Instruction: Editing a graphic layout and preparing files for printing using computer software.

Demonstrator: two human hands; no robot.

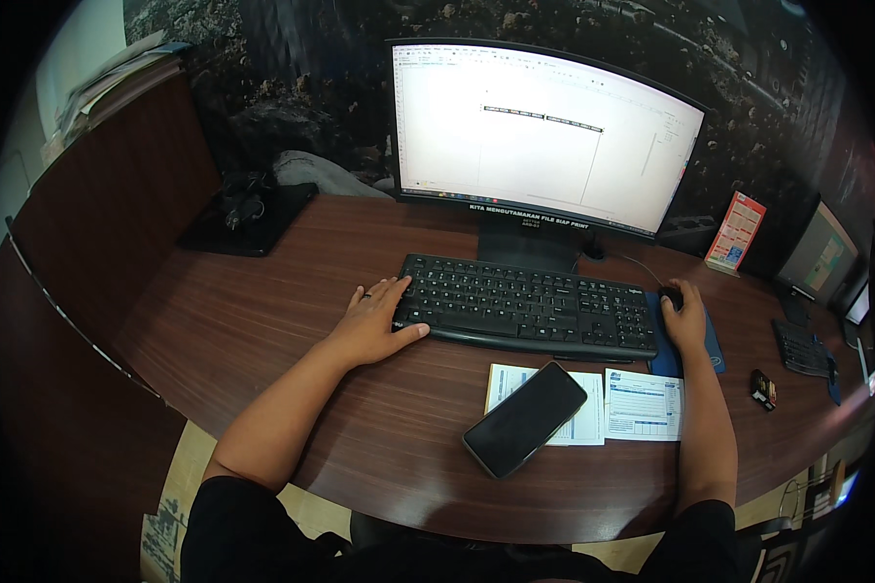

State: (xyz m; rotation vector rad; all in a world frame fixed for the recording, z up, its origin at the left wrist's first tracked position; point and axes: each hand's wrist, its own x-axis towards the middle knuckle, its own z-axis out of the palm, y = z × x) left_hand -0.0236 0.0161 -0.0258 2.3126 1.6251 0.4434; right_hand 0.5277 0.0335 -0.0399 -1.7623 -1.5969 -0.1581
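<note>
My left hand (374,319) rests at the left end of a black keyboard (525,306), fingers spread, the fingertips on its left keys and the thumb along its front edge. To the right of the keyboard, my right hand (685,316) is curved over a black computer mouse (670,297), which lies on a blue mouse pad (712,340). Behind the keyboard stands a lit monitor (544,155) with a mostly white page and a thin dark strip drawn on it. My right palm hides part of the mouse.
A dark smartphone (525,418) overlaps printed paper forms (644,403) before the keyboard. A small dark box (763,390) lies right of my right forearm. A desk calendar (737,231), a second keyboard (800,347) and another monitor (819,248) stand farther right. A black flat device (233,238) sits back left.
</note>
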